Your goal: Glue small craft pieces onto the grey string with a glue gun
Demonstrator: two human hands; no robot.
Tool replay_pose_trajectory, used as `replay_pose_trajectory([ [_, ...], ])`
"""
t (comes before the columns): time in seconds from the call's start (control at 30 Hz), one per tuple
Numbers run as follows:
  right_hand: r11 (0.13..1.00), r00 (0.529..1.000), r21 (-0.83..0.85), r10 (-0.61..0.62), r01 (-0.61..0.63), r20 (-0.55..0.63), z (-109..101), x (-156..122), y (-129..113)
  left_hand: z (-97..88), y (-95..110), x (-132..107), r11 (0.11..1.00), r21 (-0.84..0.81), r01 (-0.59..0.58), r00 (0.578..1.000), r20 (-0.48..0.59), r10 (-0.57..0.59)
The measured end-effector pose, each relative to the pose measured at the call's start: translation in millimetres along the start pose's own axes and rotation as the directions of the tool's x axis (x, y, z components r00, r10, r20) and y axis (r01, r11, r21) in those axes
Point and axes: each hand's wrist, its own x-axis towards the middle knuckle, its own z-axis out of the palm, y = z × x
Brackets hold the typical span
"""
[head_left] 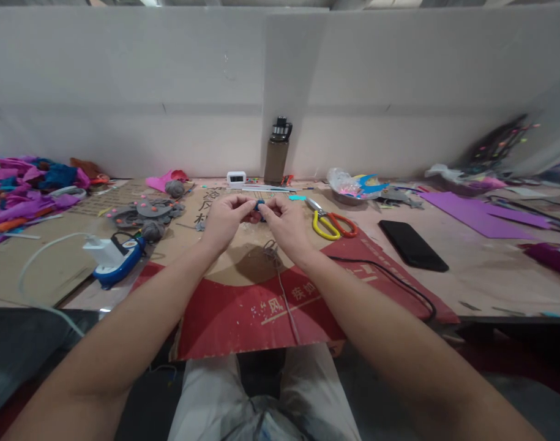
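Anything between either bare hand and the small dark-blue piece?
Nothing visible. The left bare hand and right bare hand both have fingertips at the small dark-blue piece, material unclear. The metal scissors with yellow and orange handles lie off to the right, clear of it.

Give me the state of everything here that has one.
Left hand: pinching the small blue piece
Right hand: pinching the same piece
Scissors: lying flat, not held
Bottle: upright, lid on
Phone: lying flat, dark
Blue power socket: white adapter plugged in
White clock: upright
Purple sheet: lying flat
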Motion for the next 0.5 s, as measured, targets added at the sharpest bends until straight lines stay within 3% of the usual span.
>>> replay_pose_trajectory([
  [0.13,0.980,0.987,0.123,0.158,-0.158,0.009,2.1,2.3,1.9,0.3,-3.7,1.8,0.997,-0.075,0.032,0.999,0.010,-0.031],
  [0.23,0.867,0.924,0.320,0.361,-0.382,0.125,2.9,2.4,1.8,-0.8,-7.5,3.4,0.992,-0.118,0.036,0.999,0.022,-0.034],
  [0.3,0.788,0.885,0.404,0.431,-0.464,0.177,3.1,2.0,0.3,-1.8,-10.4,4.4,0.988,-0.152,0.035,0.999,0.033,-0.031],
  [0.37,0.782,0.889,0.427,0.428,-0.455,0.163,3.4,1.6,-0.8,-2.6,-12.8,5.0,0.983,-0.180,0.043,0.998,0.042,-0.036],
  [0.5,0.861,0.939,0.382,0.336,-0.337,0.071,4.6,2.4,1.4,-3.0,-14.5,5.0,0.972,-0.217,0.090,0.994,0.075,-0.076],
])
